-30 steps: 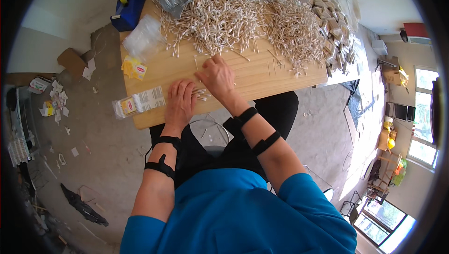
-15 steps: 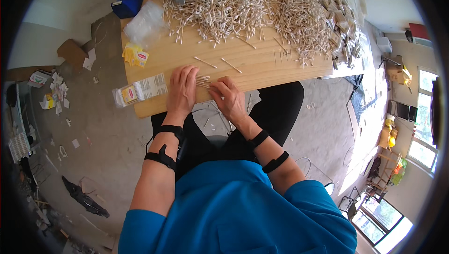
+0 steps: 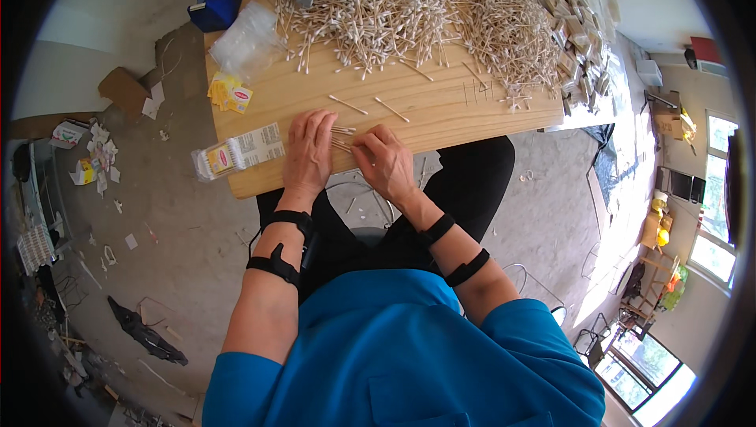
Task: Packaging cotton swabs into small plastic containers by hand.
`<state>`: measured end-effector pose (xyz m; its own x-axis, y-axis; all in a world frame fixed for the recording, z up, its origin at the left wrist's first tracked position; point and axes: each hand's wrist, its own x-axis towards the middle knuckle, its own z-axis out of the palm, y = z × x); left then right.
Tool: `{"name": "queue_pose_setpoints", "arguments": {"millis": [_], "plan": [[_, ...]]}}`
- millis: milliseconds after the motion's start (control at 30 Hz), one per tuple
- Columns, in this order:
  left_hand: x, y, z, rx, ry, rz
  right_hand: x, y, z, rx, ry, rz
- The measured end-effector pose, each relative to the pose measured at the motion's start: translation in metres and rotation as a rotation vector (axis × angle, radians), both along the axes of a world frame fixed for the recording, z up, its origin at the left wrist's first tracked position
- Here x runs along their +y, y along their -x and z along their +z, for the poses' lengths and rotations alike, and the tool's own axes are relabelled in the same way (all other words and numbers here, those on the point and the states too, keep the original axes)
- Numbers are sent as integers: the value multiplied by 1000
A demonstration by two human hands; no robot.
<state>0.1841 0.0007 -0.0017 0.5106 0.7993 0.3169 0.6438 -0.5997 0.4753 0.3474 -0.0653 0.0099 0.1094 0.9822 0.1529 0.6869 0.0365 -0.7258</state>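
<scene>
Swab heap [image 3: 409,10] lay at table's [image 3: 441,116] far side; two loose swabs [image 3: 370,104] between heap and hands; packets [image 3: 236,151] left.

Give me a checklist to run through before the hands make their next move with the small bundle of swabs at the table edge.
1. Left hand on the small bundle of thin wooden cotton swabs: ok, fingers rest on it.
2. Right hand on the same bundle: ok, fingertips meet it from the other side.
3. Swab ends lined up: cannot tell, too small.
4. Bundle lying on the pale wooden tabletop, not past its edge: ok, though near the front edge.
5. Two loose swabs apart from the bundle: ok.
6. Big heap of cotton swabs apart from the hands: ok.
</scene>
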Motion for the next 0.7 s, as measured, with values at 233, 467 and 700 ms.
{"name": "queue_pose_setpoints", "arguments": {"millis": [233,467,700], "plan": [[-1,1,2,28,3,1,7,6,1,48,13,-36],[-1,2,0,25,7,1,8,9,4,22,14,-47],[-1,2,1,37,26,-13,9,7,-1,58,-24,-52]]}}
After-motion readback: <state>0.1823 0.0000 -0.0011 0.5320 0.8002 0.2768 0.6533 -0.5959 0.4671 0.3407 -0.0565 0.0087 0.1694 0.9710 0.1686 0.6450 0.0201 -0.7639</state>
